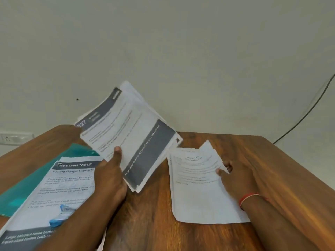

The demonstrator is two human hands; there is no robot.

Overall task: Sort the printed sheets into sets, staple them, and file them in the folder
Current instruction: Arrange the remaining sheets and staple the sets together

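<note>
Wooden table (208,238); left hand (110,180) fingers gripping blurred sheets (130,131), right hand (235,180) fingers pinching another stack (197,192).

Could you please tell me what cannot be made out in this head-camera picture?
- Raised stack in the left hand: body text motion-blurred; sheet count hidden.
- Stapler: partly behind the left forearm.
- Folder: mostly under the left sheet.
- Right pile: print too small; the right hand covers its edge.
</note>
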